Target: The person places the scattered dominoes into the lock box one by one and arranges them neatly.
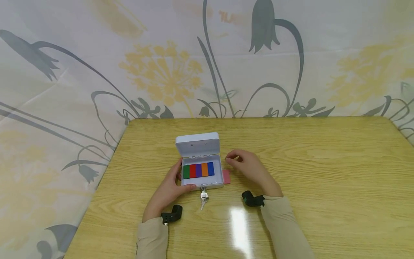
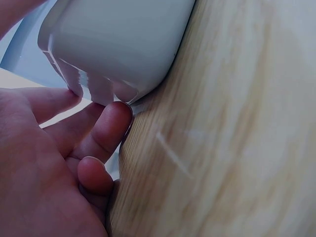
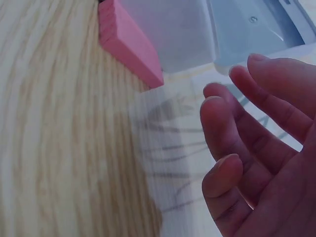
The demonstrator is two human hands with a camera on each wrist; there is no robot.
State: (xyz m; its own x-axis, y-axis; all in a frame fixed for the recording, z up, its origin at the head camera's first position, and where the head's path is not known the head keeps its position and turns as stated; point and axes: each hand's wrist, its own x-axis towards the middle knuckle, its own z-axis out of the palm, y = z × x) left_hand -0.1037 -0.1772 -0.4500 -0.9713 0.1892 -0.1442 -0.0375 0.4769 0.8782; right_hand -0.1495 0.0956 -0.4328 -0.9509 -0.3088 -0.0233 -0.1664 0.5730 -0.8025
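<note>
A small white metal cash box [image 1: 202, 181] stands on the table with its lid [image 1: 198, 144] raised. Inside lies a row of flat blocks: green [image 1: 186, 172], red [image 1: 192, 171], purple [image 1: 198, 170], orange [image 1: 205, 169] and blue [image 1: 211, 168]. My left hand [image 1: 169, 191] grips the box at its left side, thumb along the front rim, fingers at the side wall. Against the right wall sits a pink block [image 1: 226, 176], its ridged end visible in the right wrist view. My right hand [image 1: 250, 166] hovers just beyond it, fingers loosely bent and holding nothing.
Two keys [image 1: 203, 196] hang from the lock at the box's front. The wood-grain table [image 1: 323, 172] extends far to the right. Behind it hangs a floral-patterned curtain [image 1: 226, 64], which also runs down the left side.
</note>
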